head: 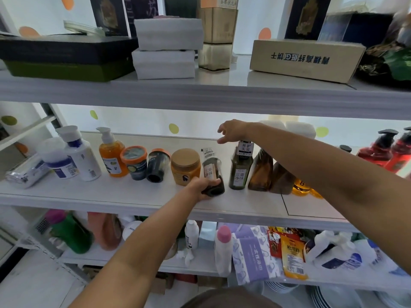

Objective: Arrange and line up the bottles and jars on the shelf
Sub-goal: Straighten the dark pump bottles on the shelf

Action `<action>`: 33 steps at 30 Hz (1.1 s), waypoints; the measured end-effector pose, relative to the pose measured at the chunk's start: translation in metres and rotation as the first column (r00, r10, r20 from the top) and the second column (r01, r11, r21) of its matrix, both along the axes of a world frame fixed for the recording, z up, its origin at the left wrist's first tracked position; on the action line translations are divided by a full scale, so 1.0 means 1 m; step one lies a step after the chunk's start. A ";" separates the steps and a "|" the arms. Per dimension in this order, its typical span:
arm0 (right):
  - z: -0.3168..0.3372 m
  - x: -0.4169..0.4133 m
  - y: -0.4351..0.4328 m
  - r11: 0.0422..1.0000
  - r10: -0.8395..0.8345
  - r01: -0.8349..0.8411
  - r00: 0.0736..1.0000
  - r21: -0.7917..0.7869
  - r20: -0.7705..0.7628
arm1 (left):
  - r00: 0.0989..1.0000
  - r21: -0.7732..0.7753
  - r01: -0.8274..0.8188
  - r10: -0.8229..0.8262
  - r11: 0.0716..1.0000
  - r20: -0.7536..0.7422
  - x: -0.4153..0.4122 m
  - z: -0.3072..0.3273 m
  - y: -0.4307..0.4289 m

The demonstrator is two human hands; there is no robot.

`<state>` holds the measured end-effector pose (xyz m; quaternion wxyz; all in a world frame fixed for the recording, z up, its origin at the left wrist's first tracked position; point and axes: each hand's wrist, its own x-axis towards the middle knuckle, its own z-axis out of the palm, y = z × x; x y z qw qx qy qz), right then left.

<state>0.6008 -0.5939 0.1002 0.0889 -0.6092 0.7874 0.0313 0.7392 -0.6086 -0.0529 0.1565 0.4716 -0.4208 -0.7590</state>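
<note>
A row of bottles and jars stands on the white middle shelf [133, 196]. My left hand [201, 187] grips the base of a dark brown bottle [212, 170] with a white label. My right hand [233, 132] rests on the top of a dark green bottle [241, 172] just to the right of it, fingers partly spread. Left of them stand a tan-lidded jar [185, 166], a dark jar [156, 166], an orange-rimmed tub [133, 162], an orange pump bottle [111, 155] and white bottles [80, 156]. Amber bottles [261, 172] stand under my right forearm.
Red pump bottles [382, 152] stand at the far right. A silver packet [24, 176] lies at the left end. The upper shelf holds a cardboard box [307, 60], white foam blocks [165, 50] and dark boxes. The lower shelf carries bottles, packets and sachets.
</note>
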 end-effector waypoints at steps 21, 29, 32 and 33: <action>-0.016 0.004 -0.026 1.000 -0.003 0.003 0.999 -0.011 -0.039 | 0.994 -0.565 0.086 -0.034 0.821 0.102 -0.008 -0.032 0.003; 0.001 0.007 -0.015 0.996 0.064 -0.063 0.998 -0.067 0.013 | 0.948 -0.723 0.217 0.035 0.656 0.316 -0.021 -0.025 0.003; 0.001 0.014 -0.010 0.993 0.097 -0.099 0.995 -0.062 -0.025 | 0.935 -0.739 0.247 0.047 0.627 0.352 -0.026 -0.024 0.003; 0.001 0.016 -0.008 0.993 0.102 -0.104 0.994 -0.057 -0.042 | 0.931 -0.740 0.257 0.047 0.622 0.362 -0.027 -0.025 0.003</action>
